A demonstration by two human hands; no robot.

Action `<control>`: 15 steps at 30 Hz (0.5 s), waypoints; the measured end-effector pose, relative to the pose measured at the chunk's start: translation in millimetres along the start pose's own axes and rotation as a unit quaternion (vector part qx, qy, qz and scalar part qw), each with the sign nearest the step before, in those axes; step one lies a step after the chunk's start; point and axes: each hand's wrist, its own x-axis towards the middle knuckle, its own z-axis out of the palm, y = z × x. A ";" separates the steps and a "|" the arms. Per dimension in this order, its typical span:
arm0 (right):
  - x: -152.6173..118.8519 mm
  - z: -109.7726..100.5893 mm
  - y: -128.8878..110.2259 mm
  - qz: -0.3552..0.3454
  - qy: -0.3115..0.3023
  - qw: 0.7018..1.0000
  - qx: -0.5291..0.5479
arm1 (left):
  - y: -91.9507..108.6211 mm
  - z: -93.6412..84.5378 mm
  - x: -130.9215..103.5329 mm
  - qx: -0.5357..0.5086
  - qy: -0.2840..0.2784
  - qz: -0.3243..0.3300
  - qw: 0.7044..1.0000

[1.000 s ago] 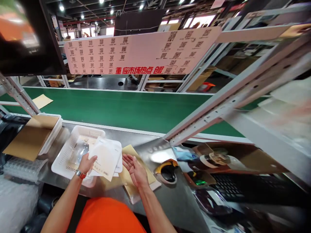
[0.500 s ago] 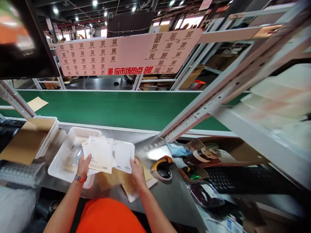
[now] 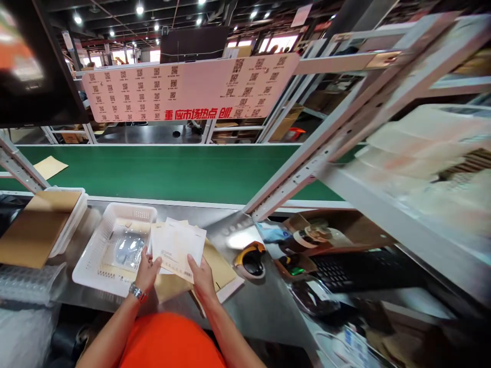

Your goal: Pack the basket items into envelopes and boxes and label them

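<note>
In front of me I hold a small stack of flat white printed packets [image 3: 178, 245], with small text and a barcode on the top one. My right hand [image 3: 201, 278] is closed on the stack's lower right corner, thumb on top. At the lower left edge, my left hand [image 3: 148, 273] is closed on the packets between thumb and fingers. A white plastic basket [image 3: 90, 255] stands beside my left hand, with a clear plastic-wrapped item [image 3: 130, 249] and flat packets inside. Brown paper envelopes [image 3: 220, 263] lie on the metal bench under and right of the stack.
A yellow-and-black scanner [image 3: 251, 259] lies right of the envelopes, near a keyboard [image 3: 353, 268]. Brown cardboard [image 3: 34, 225] rests on another basket at the left, above bubble wrap [image 3: 30, 283]. A green conveyor belt [image 3: 172, 171] runs behind the bench, with slanted metal posts at the sides.
My hands have come closer together. The white packet in my right hand, which stuck out to the right, is now gathered with the others. More of the basket's contents shows.
</note>
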 end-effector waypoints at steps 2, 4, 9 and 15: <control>-5.6 -4.4 3.7 -0.003 -0.004 1.000 -0.019 | 3.3 -5.5 1.9 -0.004 0.002 0.010 1.000; -11.2 -10.0 5.2 0.006 -0.039 0.997 -0.062 | 9.1 -9.5 3.6 0.014 -0.012 0.046 0.999; -16.6 -24.8 1.5 0.056 -0.115 0.983 -0.131 | 13.3 -7.2 0.6 0.055 -0.071 0.088 0.992; -17.9 -29.4 1.9 0.025 -0.075 0.982 -0.173 | 0.5 12.5 -8.8 0.022 -0.038 0.053 0.998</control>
